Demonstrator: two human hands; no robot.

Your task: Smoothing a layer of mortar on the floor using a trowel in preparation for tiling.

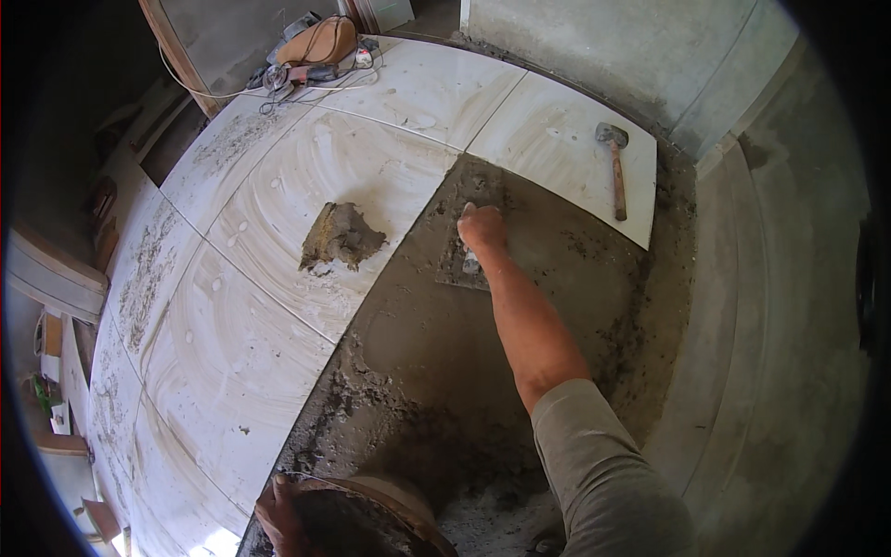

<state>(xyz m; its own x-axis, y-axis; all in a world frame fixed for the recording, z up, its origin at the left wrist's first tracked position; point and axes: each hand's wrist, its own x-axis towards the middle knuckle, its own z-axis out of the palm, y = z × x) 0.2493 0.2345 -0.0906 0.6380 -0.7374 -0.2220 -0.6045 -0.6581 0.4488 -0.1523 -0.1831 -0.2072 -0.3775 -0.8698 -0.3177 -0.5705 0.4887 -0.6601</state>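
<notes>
My right hand [484, 230] is closed round the handle of a flat rectangular trowel [455, 271], whose plate lies on wet grey mortar [418, 325]. That mortar bed fills the gap between white floor tiles, partly smooth and partly lumpy. Low in the view, my left hand [279, 516] is at the tile edge, beside the rim of a dark round object [348, 524]. Its fingers show too poorly to tell whether they grip that rim. On the tiles left of the trowel sits a mortar-caked sponge-like lump [342, 237].
A mallet [615, 167] with a wooden handle lies on the right-hand tile. At the far left, an angle grinder [302, 74] and its cables lie beside a brown bag-like thing [317, 40]. Bare grey walls [594, 56] bound the back and right.
</notes>
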